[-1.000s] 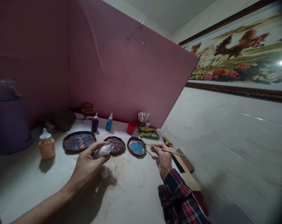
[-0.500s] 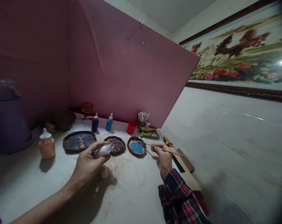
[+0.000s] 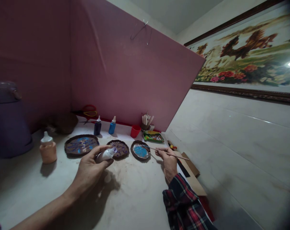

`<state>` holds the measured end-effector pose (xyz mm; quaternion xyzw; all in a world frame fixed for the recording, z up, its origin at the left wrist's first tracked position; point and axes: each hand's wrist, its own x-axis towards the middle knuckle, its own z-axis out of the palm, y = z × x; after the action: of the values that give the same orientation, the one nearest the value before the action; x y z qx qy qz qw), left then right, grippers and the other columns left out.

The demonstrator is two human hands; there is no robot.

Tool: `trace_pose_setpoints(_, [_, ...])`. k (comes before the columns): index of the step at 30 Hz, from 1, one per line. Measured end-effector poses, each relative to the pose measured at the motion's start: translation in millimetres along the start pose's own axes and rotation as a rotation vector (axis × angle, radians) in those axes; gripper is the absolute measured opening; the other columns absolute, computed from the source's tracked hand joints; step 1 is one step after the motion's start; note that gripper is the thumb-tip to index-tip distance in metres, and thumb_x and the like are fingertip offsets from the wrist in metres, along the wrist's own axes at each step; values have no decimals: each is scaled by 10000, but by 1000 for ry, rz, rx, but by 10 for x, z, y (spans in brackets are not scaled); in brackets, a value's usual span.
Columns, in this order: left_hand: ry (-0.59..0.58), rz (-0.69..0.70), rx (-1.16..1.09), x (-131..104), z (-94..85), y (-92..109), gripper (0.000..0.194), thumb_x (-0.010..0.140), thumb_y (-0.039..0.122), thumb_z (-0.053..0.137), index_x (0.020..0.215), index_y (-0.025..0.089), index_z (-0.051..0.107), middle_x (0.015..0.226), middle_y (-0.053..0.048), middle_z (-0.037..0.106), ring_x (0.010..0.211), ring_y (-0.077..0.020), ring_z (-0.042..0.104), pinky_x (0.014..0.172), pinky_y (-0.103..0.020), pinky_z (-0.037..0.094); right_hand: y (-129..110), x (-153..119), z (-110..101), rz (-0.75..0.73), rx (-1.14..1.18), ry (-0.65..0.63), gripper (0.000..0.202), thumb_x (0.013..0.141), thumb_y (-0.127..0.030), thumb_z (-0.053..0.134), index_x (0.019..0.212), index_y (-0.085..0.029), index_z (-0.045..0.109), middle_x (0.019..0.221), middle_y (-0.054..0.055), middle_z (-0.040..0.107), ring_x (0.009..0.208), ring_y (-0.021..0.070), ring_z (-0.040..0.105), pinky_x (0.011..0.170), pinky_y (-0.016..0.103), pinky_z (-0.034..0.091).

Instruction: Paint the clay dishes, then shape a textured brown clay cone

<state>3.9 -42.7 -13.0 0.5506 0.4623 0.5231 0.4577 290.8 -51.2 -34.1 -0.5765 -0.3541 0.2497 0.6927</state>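
Observation:
My left hand [image 3: 90, 167] is closed around a small white paint bottle [image 3: 105, 155], tilted with its purple-stained mouth to the right. In my right hand [image 3: 168, 161], a thin paintbrush [image 3: 170, 153] is pinched between the fingers. Its tip reaches the upper part of a small brown dish [image 3: 148, 157] with blue paint and a whitish ring; I cannot tell if it touches. Behind the bottle lies a second brown dish [image 3: 127, 152] with purple and white streaks. Farther left is a larger brown dish [image 3: 67, 150] streaked purple and blue.
An orange paint bottle [image 3: 48, 152] stands at left beside a purple container [image 3: 9, 127]. Dark purple [image 3: 97, 127] and blue [image 3: 112, 127] bottles, a red cup [image 3: 135, 131], a green packet [image 3: 153, 136] and scissors [image 3: 89, 113] line the back. Cardboard [image 3: 192, 182] lies at right.

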Motion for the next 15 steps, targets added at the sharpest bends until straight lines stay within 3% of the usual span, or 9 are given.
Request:
trace_pose_setpoints(7, [11,31,14,-4,-10,10,379,657,238,690,1030,181,650,839,-20,667,735,-172,616,576,-222,463,39,64,-26,-73,50,51,67,609,-192,672,659,-177,630,631,2,686,579,138,644,582,254,506])
trace_pose_setpoints(15, [2,4,-3,-7,-10,-1,375,657,252,696,1024,195,646,860,-5,674,751,-160,616,571,-198,450,40,75,-31,-111,96,63,48,631,-164,657,669,-182,633,626,-5,683,565,141,638,587,262,522])
